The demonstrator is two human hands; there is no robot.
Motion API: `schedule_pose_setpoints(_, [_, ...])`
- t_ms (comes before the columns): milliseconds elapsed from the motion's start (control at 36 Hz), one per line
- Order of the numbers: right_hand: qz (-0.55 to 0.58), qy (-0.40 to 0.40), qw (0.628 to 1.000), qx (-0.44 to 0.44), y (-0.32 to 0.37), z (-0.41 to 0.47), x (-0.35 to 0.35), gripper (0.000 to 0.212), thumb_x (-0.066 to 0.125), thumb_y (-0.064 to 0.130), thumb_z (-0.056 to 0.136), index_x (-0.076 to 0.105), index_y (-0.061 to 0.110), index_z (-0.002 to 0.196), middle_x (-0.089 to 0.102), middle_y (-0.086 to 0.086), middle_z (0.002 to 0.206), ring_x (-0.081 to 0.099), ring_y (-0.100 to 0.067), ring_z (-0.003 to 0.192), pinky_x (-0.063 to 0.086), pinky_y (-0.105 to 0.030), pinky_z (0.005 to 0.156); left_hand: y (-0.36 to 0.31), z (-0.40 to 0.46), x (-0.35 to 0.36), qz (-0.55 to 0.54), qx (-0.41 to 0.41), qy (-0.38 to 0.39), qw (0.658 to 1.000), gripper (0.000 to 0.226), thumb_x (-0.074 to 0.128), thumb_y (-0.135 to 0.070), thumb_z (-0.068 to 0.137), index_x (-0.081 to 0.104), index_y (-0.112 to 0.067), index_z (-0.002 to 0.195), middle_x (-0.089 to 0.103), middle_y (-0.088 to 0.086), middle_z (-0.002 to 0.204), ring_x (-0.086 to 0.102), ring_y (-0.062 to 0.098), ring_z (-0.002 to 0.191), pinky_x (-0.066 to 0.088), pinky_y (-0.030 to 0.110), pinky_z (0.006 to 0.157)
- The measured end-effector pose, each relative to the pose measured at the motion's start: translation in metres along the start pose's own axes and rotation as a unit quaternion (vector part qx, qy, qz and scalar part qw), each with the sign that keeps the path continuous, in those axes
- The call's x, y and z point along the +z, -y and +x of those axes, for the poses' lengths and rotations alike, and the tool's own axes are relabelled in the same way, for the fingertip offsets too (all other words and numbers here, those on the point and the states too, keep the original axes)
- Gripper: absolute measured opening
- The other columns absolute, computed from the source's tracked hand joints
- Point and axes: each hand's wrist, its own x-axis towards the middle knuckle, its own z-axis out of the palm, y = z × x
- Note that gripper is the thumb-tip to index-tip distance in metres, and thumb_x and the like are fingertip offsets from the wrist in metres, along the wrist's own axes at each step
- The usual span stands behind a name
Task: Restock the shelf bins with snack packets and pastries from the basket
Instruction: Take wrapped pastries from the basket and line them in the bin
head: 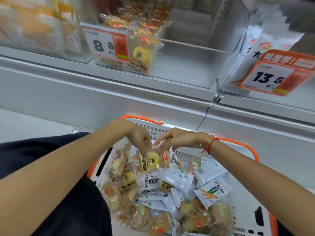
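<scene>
Two bare forearms reach in from the lower corners of the frame and meet over a white basket (245,217) with orange rim and handles, lower centre. Left hand (136,135) and right hand (177,138) both pinch the clear wrapper of one round yellow pastry (153,160), held just above the heap; each grip closes on the packet's top edge, fingertips nearly touching. A red cord (210,145) circles the right wrist. Below them the basket holds more wrapped pastries at left and along the bottom, and white snack packets (211,191) with green labels at centre and right. Across the top of the frame runs the shelf: a clear bin (184,72) at upper centre has a few of the same pastries at its left end behind a price tag (105,45) reading 8.8. At upper right, a second tag (271,79) reads 13.5 before white packets.
</scene>
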Motion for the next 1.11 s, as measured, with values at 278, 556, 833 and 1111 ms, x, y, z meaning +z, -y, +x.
schedule_pose_setpoints(278, [0.024,-0.183,0.979,-0.091,0.062,-0.058,-0.048,0.034,0.066,0.037,0.087,0.059,0.024,0.117,0.071,0.004,0.097,0.062,-0.002,0.081,0.045,-0.015,0.069,0.006,-0.083,-0.060,-0.165,0.130,-0.126,0.970,0.025,0.068,-0.036,0.086,0.069,-0.025,0.109,0.073,-0.012,0.092,0.064,0.001,0.087,0.049,0.018,0.081])
schedule_pose_setpoints(556, [-0.209,-0.389,0.876,-0.194,0.131,-0.102,-0.064,0.048,0.067,0.040,0.086,0.049,0.030,0.128,0.061,0.011,0.121,0.056,-0.008,0.109,0.047,-0.032,0.092,0.010,-0.134,-0.096,-0.274,0.222,-0.326,0.877,0.027,0.065,-0.041,0.080,0.071,-0.028,0.103,0.074,-0.013,0.096,0.065,-0.004,0.086,0.047,0.014,0.072])
schedule_pose_setpoints(833, [-0.045,-0.410,0.886,-0.212,0.171,-0.117,-0.116,0.040,0.075,0.024,0.081,0.060,0.021,0.118,0.069,0.002,0.105,0.065,-0.011,0.086,0.050,-0.020,0.059,0.007,-0.144,-0.129,-0.306,0.286,-0.553,0.720,0.025,0.061,-0.045,0.087,0.074,-0.026,0.097,0.074,-0.012,0.093,0.068,0.002,0.090,0.051,0.019,0.080])
schedule_pose_setpoints(1111, [-0.294,-0.539,0.788,-0.044,0.182,-0.067,-0.185,0.052,0.070,0.036,0.082,0.051,0.021,0.128,0.060,-0.008,0.122,0.059,-0.030,0.107,0.051,-0.041,0.087,0.015,-0.090,-0.141,0.031,0.027,-0.691,0.722,0.033,0.037,-0.032,0.100,0.069,-0.024,0.100,0.068,-0.006,0.107,0.055,0.019,0.103,0.034,0.035,0.091])
